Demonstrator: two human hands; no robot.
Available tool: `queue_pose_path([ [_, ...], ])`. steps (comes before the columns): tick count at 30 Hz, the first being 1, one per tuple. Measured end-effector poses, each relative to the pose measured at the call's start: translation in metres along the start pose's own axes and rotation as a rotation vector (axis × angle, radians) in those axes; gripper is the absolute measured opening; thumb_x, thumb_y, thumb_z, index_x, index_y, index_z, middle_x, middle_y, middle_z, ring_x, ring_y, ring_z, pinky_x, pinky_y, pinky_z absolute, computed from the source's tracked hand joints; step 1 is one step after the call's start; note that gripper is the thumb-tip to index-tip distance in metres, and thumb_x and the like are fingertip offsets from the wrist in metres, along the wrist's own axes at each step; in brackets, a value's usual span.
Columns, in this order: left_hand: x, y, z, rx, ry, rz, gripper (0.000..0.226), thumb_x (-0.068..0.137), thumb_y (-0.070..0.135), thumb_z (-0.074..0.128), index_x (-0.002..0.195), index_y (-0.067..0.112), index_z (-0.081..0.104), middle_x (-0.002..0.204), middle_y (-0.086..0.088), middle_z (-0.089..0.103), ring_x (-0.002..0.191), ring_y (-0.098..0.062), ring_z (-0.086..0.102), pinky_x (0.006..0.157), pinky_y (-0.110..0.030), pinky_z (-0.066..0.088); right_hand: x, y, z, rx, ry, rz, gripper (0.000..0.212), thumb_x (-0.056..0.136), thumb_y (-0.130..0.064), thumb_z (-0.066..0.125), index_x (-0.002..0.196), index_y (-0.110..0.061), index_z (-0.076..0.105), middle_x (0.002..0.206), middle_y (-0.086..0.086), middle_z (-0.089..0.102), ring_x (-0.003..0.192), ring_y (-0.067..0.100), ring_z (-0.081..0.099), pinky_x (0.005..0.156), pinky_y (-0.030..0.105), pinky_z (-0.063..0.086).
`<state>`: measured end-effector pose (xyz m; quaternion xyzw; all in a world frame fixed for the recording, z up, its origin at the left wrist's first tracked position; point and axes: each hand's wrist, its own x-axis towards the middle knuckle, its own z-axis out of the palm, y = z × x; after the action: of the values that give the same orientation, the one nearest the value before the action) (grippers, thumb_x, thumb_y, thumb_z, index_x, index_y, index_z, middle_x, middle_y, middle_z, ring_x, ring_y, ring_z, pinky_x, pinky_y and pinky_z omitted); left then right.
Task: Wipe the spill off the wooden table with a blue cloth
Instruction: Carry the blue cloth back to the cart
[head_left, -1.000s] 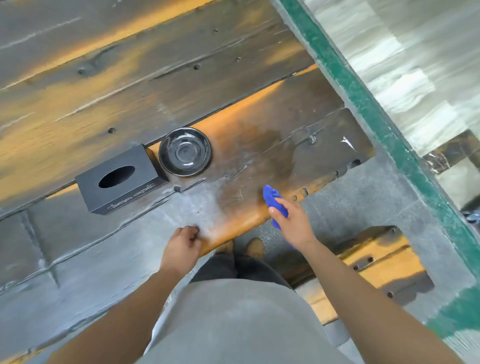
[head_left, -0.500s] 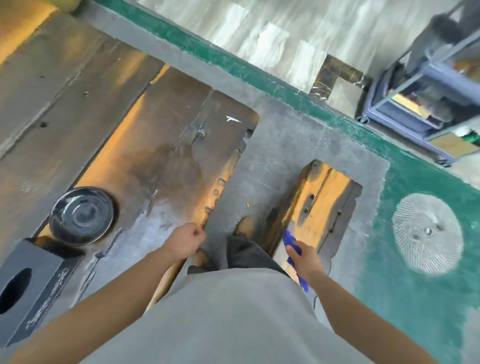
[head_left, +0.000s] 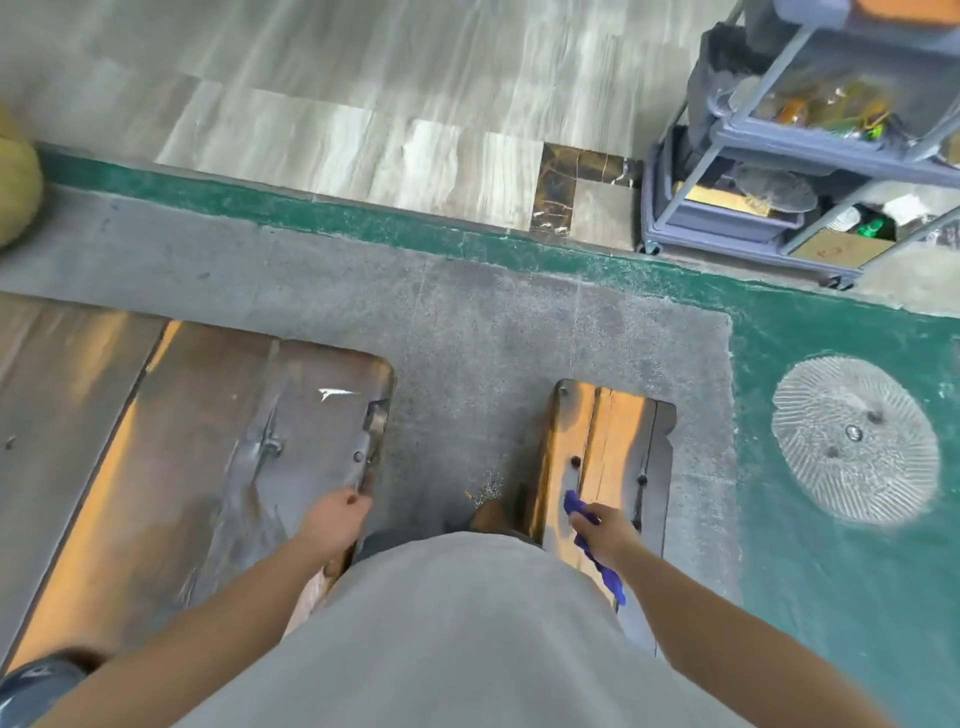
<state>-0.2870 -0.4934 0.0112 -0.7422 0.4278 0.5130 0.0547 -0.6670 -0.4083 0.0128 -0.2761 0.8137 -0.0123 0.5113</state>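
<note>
Your right fingers (head_left: 589, 517) are clenched around the blue cloth (head_left: 597, 556), which pokes out above your right hand (head_left: 605, 530) and trails down below it toward the lower centre of the frame. The hand sits over the wooden bench (head_left: 602, 447) at centre right, well apart from the desk (head_left: 208, 441) at left. Your left fingers (head_left: 356, 501) are curled closed with nothing visible in them, and your left hand (head_left: 332, 519) rests at the desk's near edge, by its rounded corner. A pale, greyish smear (head_left: 244, 499) shows on the dark wood just left of that hand; whether it is wet cannot be told. Grey concrete floor (head_left: 467, 332) fills the gap between desk and bench. A grey cart (head_left: 800, 156) with 3 cluttered shelves stands at the upper right, and a round ribbed stone disc (head_left: 854, 439) lies in the green floor at far right.
</note>
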Motion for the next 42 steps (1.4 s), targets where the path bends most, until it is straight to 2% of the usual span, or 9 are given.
queue_pose_path([
  [4,0.003,0.028,-0.015,-0.076,0.085,-0.090,0.029,0.093,0.024,0.057,0.073,0.006,0.068,0.064,-0.009,0.066,0.060,-0.027,0.057,0.063,-0.035,0.044,0.033,-0.068,-0.038,0.041,0.003,-0.128,0.025,0.100,-0.037,0.053,0.103,-0.018,0.068,0.080,0.009,0.071,0.066,0.020,0.059,0.066,0.038,0.053],
  [8,0.012,0.056,-0.031,0.014,0.088,-0.092,0.029,0.096,0.016,0.054,0.075,0.005,0.071,0.068,0.000,0.065,0.068,-0.018,0.058,0.065,-0.032,0.043,0.063,-0.132,-0.074,0.058,0.019,-0.246,0.029,0.101,-0.036,0.053,0.110,-0.012,0.065,0.079,0.004,0.062,0.062,0.012,0.052,0.054,0.021,0.039],
  [12,0.047,0.089,-0.051,0.092,0.094,-0.152,0.033,0.092,0.027,0.056,0.064,0.012,0.068,0.084,-0.014,0.068,0.087,-0.033,0.062,0.074,-0.035,0.045,0.106,-0.179,-0.105,0.077,0.039,-0.260,0.030,0.100,-0.039,0.053,0.107,-0.014,0.068,0.077,0.003,0.064,0.064,0.016,0.055,0.060,0.028,0.041],
  [19,0.181,0.198,-0.108,0.356,-0.140,-0.050,0.034,0.097,0.029,0.055,0.116,0.007,0.072,0.119,-0.019,0.071,0.114,-0.032,0.065,0.070,-0.020,0.044,0.176,-0.221,-0.164,0.168,0.077,-0.075,0.019,0.098,-0.037,0.058,0.096,-0.021,0.068,0.072,0.001,0.067,0.063,0.021,0.058,0.053,0.025,0.043],
  [21,0.193,0.266,-0.124,0.367,-0.134,0.004,0.026,0.098,0.022,0.054,0.111,0.008,0.071,0.107,-0.014,0.072,0.102,-0.028,0.068,0.076,-0.029,0.046,0.182,-0.220,-0.178,0.210,0.103,0.013,0.018,0.097,-0.033,0.061,0.089,-0.019,0.069,0.061,-0.002,0.066,0.053,0.019,0.055,0.052,0.024,0.044],
  [24,0.216,0.364,-0.136,0.177,-0.080,-0.036,0.018,0.091,0.011,0.053,0.074,0.009,0.057,0.064,-0.010,0.059,0.056,-0.023,0.055,0.056,-0.029,0.037,0.188,-0.211,-0.196,0.258,0.142,0.123,0.025,0.095,-0.031,0.064,0.071,-0.022,0.066,0.056,-0.003,0.064,0.055,0.021,0.058,0.066,0.032,0.046],
  [28,0.260,0.468,-0.125,0.294,-0.134,0.092,0.022,0.087,0.015,0.056,0.066,0.015,0.049,0.063,-0.009,0.054,0.056,-0.022,0.051,0.060,-0.030,0.038,0.180,-0.208,-0.219,0.385,0.199,0.218,0.017,0.096,-0.031,0.062,0.097,-0.016,0.071,0.095,0.010,0.072,0.087,0.027,0.065,0.077,0.031,0.044],
  [39,0.313,0.682,0.010,0.499,-0.367,0.352,0.018,0.076,0.032,0.051,0.066,0.018,0.045,0.072,-0.012,0.047,0.071,-0.022,0.047,0.068,-0.038,0.035,0.238,-0.137,-0.281,0.544,0.229,0.438,0.018,0.094,-0.033,0.065,0.095,-0.020,0.077,0.075,-0.002,0.075,0.077,0.023,0.070,0.076,0.031,0.053],
  [42,0.291,0.731,0.037,0.531,-0.325,0.345,0.018,0.091,0.021,0.051,0.074,0.014,0.048,0.074,-0.012,0.048,0.066,-0.021,0.044,0.060,-0.032,0.030,0.279,-0.106,-0.332,0.591,0.268,0.449,0.019,0.091,-0.035,0.067,0.098,-0.021,0.078,0.081,0.001,0.077,0.080,0.025,0.072,0.083,0.034,0.057],
])
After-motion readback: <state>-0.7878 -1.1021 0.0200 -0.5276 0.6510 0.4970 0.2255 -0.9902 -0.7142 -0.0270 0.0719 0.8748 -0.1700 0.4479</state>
